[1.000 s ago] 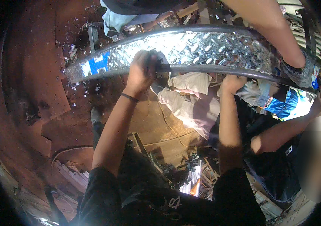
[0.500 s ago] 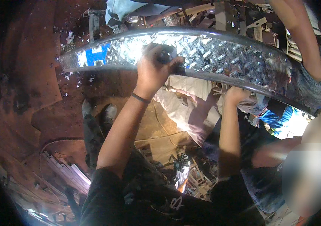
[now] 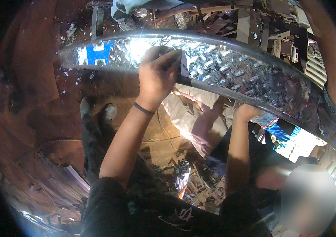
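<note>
Treadplate [image 3: 231,73] stretches left to lower right, fingers [image 3: 167,59] bunched on left hand [image 3: 155,79], unclear on right hand [image 3: 247,111].

Brown floor [image 3: 33,106] with pale scraps [image 3: 71,29]

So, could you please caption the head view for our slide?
Left hand over a patterned metal plate, right hand at its near edge.

The head view (a wide fisheye) looks down from above the near side of the tread-patterned metal plank [image 3: 219,65]. It faces across the plank, fairly close.
</note>
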### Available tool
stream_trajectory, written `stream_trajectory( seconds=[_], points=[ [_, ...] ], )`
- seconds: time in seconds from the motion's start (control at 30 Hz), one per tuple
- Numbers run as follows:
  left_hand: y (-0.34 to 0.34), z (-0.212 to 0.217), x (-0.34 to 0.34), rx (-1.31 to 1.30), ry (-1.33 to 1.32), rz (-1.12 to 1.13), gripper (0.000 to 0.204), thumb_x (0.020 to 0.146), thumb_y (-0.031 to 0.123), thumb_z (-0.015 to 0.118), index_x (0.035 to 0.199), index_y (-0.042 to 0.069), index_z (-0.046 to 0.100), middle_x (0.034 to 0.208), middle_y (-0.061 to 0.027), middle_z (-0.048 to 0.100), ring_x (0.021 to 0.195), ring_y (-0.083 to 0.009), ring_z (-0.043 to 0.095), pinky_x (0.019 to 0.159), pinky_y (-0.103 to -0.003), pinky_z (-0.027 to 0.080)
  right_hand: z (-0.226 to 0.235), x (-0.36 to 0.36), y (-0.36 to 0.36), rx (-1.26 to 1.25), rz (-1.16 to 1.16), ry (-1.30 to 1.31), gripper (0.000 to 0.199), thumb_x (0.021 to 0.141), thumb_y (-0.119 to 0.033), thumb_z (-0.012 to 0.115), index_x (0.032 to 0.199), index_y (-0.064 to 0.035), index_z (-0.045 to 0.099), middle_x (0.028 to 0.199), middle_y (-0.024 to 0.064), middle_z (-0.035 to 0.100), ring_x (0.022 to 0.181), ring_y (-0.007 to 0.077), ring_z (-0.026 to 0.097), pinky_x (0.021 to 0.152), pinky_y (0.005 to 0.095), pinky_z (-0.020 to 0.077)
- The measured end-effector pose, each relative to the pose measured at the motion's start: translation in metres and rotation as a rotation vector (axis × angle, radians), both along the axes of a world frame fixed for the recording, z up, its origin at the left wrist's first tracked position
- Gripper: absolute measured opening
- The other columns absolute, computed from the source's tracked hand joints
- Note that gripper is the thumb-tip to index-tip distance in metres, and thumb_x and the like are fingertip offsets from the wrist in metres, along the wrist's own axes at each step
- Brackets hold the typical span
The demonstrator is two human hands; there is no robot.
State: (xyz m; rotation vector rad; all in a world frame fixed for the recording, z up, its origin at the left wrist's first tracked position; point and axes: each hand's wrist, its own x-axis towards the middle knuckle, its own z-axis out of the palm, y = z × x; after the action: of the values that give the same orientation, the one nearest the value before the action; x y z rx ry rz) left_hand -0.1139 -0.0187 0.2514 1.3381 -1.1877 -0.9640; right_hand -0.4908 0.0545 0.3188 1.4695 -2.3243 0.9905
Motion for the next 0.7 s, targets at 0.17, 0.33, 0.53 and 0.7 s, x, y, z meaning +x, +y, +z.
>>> stream_trajectory(
  seconds=[0.17, 0.33, 0.53, 0.7],
  points=[
    [-0.002, 0.006, -0.01, -0.035, -0.105, 0.045, 0.014, 0.087, 0.007, 0.075, 0.101, 0.003, 0.076, 0.1, -0.0153, 0.071, 0.09, -0.0359, 0.067, 0.081, -0.042, 0.053, -0.011, -0.024, 0.008, 0.022, 0.034, -0.125, 0.031, 0.099, -0.012, 0.057, 0.128, -0.0051, 0.05, 0.111, 0.0152, 0.064, 0.086, 0.0279, 0.069, 0.061, 0.0438, 0.0633],
    [-0.002, 0.013, -0.021, -0.009, -0.111, 0.128, 0.012, 0.087, 0.006, 0.075, 0.099, 0.002, 0.074, 0.098, -0.0151, 0.07, 0.088, -0.0358, 0.065, 0.08, -0.042, 0.052, -0.014, -0.02, 0.013, 0.11, 0.001, -0.119, 0.029, 0.1, -0.013, 0.056, 0.127, -0.0054, 0.049, 0.118, 0.0139, 0.061, 0.094, 0.027, 0.067, 0.069, 0.0439, 0.064],
    [0.005, 0.017, -0.018, 0.089, 0.093, 0.153, 0.019, 0.087, 0.005, 0.078, 0.105, 0.001, 0.076, 0.099, -0.0147, 0.07, 0.081, -0.0261, 0.067, 0.073, -0.036, 0.054, -0.008, -0.013, 0.013, 0.064, 0.053, 0.175, 0.023, 0.094, -0.019, 0.062, 0.098, 0.0021, 0.057, 0.096, 0.0188, 0.063, 0.086, 0.0353, 0.063, 0.077, 0.0506, 0.0518],
    [-0.004, 0.012, -0.012, 0.072, -0.007, 0.101, 0.016, 0.086, 0.007, 0.079, 0.1, 0.0, 0.078, 0.092, -0.0151, 0.072, 0.074, -0.0267, 0.07, 0.07, -0.035, 0.056, 0.005, 0.021, 0.004, 0.031, 0.007, 0.157, 0.029, 0.092, -0.024, 0.066, 0.086, 0.0049, 0.061, 0.088, 0.0221, 0.066, 0.086, 0.0388, 0.062, 0.082, 0.0534, 0.0471]
  ],
)
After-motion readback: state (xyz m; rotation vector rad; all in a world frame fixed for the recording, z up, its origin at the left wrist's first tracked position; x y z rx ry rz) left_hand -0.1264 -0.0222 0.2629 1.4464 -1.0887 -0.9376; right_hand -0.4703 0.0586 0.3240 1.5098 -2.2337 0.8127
